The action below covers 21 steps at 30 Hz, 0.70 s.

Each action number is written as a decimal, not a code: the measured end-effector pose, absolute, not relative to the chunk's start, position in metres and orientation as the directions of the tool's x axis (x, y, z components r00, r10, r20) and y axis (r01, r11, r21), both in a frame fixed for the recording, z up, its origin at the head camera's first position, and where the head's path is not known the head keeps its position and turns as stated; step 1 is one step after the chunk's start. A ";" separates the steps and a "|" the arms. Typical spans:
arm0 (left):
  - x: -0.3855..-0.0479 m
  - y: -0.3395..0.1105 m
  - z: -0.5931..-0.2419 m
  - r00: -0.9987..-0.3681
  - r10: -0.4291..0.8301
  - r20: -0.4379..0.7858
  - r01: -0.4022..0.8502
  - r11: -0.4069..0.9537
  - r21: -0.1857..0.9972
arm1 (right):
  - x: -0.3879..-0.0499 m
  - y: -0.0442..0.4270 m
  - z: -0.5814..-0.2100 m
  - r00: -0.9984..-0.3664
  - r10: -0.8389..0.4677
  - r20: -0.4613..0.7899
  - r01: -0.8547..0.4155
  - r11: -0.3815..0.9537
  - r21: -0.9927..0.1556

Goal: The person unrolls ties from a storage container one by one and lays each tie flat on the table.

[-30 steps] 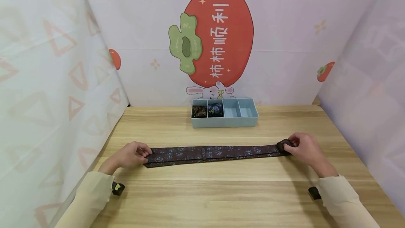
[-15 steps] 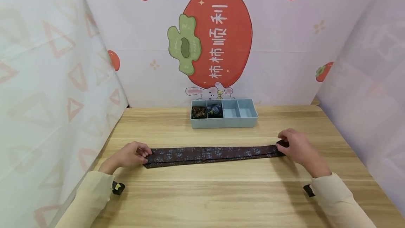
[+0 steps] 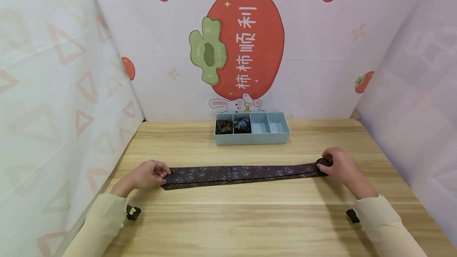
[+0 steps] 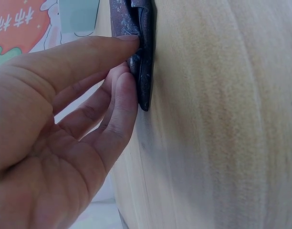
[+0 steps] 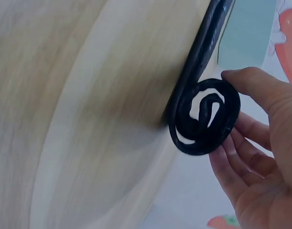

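A dark necktie point(image 3: 228, 174) with small blue flowers lies stretched across the table, its seamed back side up. At the tie's wide left end my left hand point(image 3: 149, 174) pinches the edge; the left wrist view shows the thumb point(image 4: 88, 55) on the cloth and the fingertips beside it. My right hand point(image 3: 343, 165) holds the narrow end, which is coiled into a roll point(image 5: 229, 112). Seen end-on in the right wrist view, that roll is a loose spiral, with the thumb on one side and fingers on the other.
Behind the tie stands a light blue divided box point(image 3: 252, 139). Its two left compartments hold rolled dark patterned cloth pieces point(image 3: 242, 125); the two right ones show bare bottoms. Printed curtains point(image 3: 314, 82) hang at the back and both sides of the wooden table point(image 3: 228, 225).
My right hand shifted left along the tie with the roll, then came partway back to the right. The left hand has stayed on its end.
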<state>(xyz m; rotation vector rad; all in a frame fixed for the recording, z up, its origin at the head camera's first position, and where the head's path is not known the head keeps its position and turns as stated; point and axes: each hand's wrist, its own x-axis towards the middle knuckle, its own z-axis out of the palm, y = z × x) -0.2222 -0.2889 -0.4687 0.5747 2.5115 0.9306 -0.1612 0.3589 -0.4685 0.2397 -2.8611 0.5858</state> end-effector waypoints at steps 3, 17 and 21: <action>-0.222 -0.289 -0.468 -0.837 0.497 -0.228 0.231 0.700 0.676 | -0.159 0.368 -0.468 -0.974 -0.080 0.214 -0.165 0.895 -0.414; -0.224 -0.286 -0.467 -0.837 0.489 -0.243 0.223 0.712 0.666 | -0.156 0.403 -0.469 -0.994 -0.027 0.105 -0.073 0.885 -0.461; -0.226 -0.288 -0.468 -0.830 0.507 -0.234 0.244 0.706 0.665 | -0.155 0.398 -0.458 -0.995 -0.041 0.090 -0.077 0.894 -0.442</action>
